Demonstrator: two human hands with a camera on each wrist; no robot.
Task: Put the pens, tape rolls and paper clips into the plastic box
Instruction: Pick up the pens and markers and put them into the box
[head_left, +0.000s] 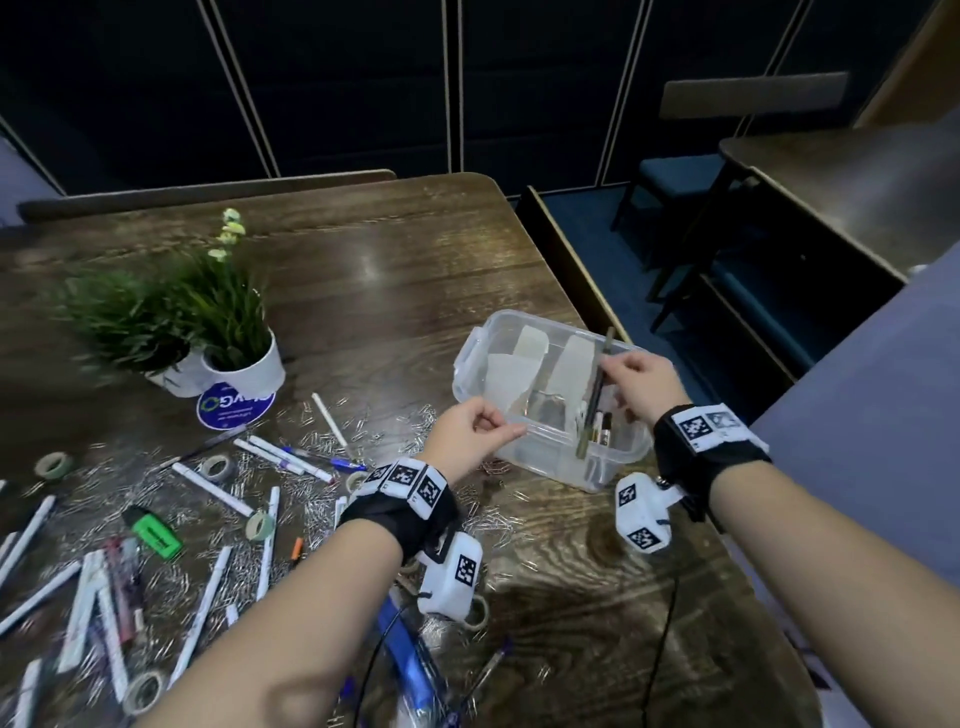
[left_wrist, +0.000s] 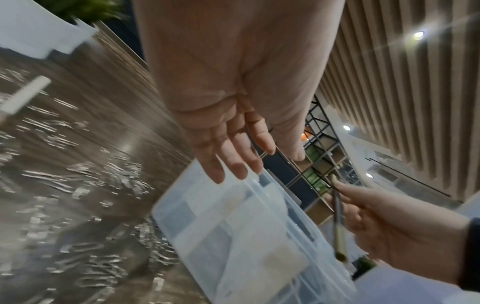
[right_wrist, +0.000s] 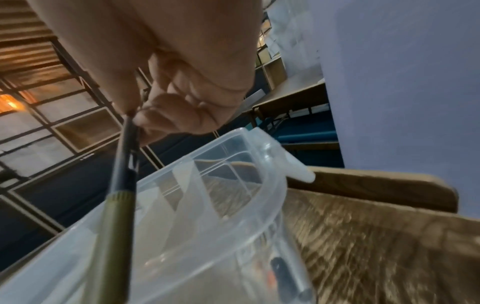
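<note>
A clear plastic box (head_left: 550, 434) (left_wrist: 182, 205) (right_wrist: 259, 185) stands at the right of the wooden table. My right hand (head_left: 615, 371) (left_wrist: 345, 192) (right_wrist: 135, 117) pinches a dark olive pen (head_left: 597, 387) (left_wrist: 337, 222) (right_wrist: 116, 205), steeply tilted with its lower end inside the box's right side. Other pens (head_left: 602, 428) (right_wrist: 280, 273) lie there too. My left hand (head_left: 498, 426) (left_wrist: 244, 164) hovers at the box's near left rim, fingers relaxed and holding nothing. More pens (head_left: 213, 488), tape rolls (head_left: 215, 467) and scattered paper clips (head_left: 311, 499) cover the table's left.
Two potted plants (head_left: 234, 332) and a round blue sticker (head_left: 234, 408) sit behind the clutter. A green highlighter (head_left: 156, 530) lies among the pens. Whitish sheets (head_left: 530, 345) lean inside the box. The table edge (head_left: 540, 249) runs just right of the box, with chairs beyond.
</note>
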